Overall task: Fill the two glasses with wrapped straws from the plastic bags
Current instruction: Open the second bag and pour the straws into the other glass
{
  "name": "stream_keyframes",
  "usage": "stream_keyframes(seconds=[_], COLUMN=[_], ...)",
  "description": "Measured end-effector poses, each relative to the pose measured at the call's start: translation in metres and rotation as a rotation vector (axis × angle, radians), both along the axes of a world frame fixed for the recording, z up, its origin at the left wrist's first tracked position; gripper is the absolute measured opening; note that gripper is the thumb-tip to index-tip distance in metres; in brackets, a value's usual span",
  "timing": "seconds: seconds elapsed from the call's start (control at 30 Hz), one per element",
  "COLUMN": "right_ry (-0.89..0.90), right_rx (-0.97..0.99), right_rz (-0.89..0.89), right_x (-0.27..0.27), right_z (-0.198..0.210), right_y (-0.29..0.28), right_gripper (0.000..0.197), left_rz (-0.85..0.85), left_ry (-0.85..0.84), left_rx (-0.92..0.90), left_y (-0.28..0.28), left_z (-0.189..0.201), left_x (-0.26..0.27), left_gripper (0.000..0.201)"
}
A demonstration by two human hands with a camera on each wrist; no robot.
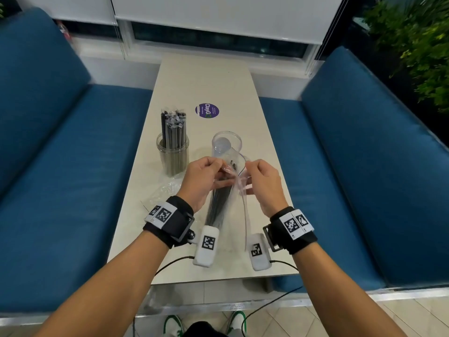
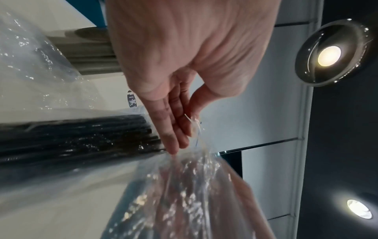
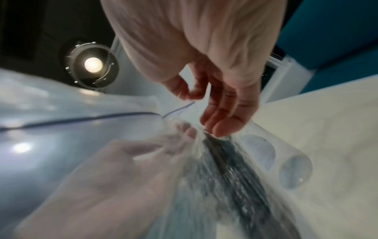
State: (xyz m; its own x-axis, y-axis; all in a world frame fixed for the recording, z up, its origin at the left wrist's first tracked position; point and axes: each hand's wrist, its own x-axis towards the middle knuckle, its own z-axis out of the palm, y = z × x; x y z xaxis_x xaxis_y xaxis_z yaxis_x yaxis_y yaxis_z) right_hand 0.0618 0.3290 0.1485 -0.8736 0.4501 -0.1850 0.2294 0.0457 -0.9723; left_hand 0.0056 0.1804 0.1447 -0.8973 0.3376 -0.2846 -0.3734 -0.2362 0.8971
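Both the left hand [image 1: 202, 176] and right hand [image 1: 261, 177] pinch the plastic bag [image 1: 233, 190] mouth just before the empty glass [image 1: 227, 144] (nearer the right hand), its straws [image 1: 218, 205] pointing toward that glass.

Head view: both hands hide the mouth of the plastic bag [image 1: 227, 203]. Right wrist view: straws [image 3: 241, 177] below the fingers blurred; left hand [image 3: 114, 174] veiled behind film.
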Motion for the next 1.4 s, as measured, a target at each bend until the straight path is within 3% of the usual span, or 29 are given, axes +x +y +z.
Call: stream_keyframes(seconds=[0.1, 0.17, 0.27, 0.33, 0.4, 0.5, 0.63, 0.7, 0.77, 0.83, 0.87, 1.0, 1.07, 1.17, 1.3, 1.4], right_ry=[-0.078, -0.055, -0.005, -0.012, -0.024, -0.040, -0.068, -0.080, -0.062, -0.066, -0.069, -0.028, -0.005, -0.008, 0.042, 0.047], right_rx=[0.120, 0.138, 0.149, 0.154, 0.191, 0.192, -0.066, -0.217, -0.201, -0.092, -0.064, -0.097, -0.132, -0.187, -0.241, -0.139], right_rz=[0.126, 0.115, 0.052, 0.059, 0.068, 0.009, -0.079, 0.000, 0.108, 0.140, 0.136, -0.071, -0.138, -0.107, -0.233, -0.324], right_x=[0.009, 0.010, 0.013, 0.015, 0.018, 0.022, 0.022, 0.021, 0.023, 0.025, 0.027, 0.032, 0.032, 0.027, 0.020, 0.020], right_z=[0.003, 0.003, 0.004, 0.006, 0.006, 0.000, -0.005, 0.001, 0.004, -0.001, -0.004, -0.006, -0.004, -0.003, -0.004, -0.007], right_y=[-0.001, 0.001, 0.005, 0.006, 0.009, 0.023, 0.029, 0.020, 0.012, 0.013, 0.016, 0.042, 0.051, 0.044, 0.046, 0.055], right_gripper=[0.038, 0.029, 0.017, 0.014, 0.011, 0.009, 0.014, 0.017, 0.006, 0.040, 0.048, 0.043, 0.037, 0.030, 0.032, 0.038], left_rz=[0.019, -0.013, -0.114, -0.131, -0.101, -0.063, -0.116, -0.106, -0.077, -0.029, -0.001, 0.087, 0.028, -0.102, -0.019, 0.059], left_ry=[-0.020, -0.021, 0.082, 0.124, 0.107, -0.059, -0.195, -0.221, -0.228, -0.231, -0.248, -0.378, -0.299, -0.113, 0.024, 0.091], left_rx=[-0.018, -0.047, -0.297, -0.351, -0.298, -0.098, 0.065, 0.058, 0.064, 0.079, 0.095, 0.129, -0.020, -0.277, -0.349, -0.362], left_y=[0.004, 0.007, 0.011, 0.014, 0.013, 0.007, 0.010, 0.019, 0.027, 0.026, 0.024, 0.007, 0.003, 0.005, 0.007, 0.007], left_z=[-0.001, -0.002, -0.010, -0.014, -0.012, -0.007, -0.008, -0.008, -0.008, -0.010, -0.010, -0.008, -0.007, -0.011, -0.017, -0.016], left_x=[0.001, 0.003, 0.009, 0.012, 0.013, 0.009, 0.010, 0.015, 0.019, 0.020, 0.018, 0.010, 0.009, 0.011, 0.013, 0.013], left_gripper=[0.022, 0.020, 0.032, 0.028, 0.019, 0.027, 0.035, 0.027, 0.021, 0.025, 0.030, 0.028, 0.005, 0.042, 0.041, 0.036])
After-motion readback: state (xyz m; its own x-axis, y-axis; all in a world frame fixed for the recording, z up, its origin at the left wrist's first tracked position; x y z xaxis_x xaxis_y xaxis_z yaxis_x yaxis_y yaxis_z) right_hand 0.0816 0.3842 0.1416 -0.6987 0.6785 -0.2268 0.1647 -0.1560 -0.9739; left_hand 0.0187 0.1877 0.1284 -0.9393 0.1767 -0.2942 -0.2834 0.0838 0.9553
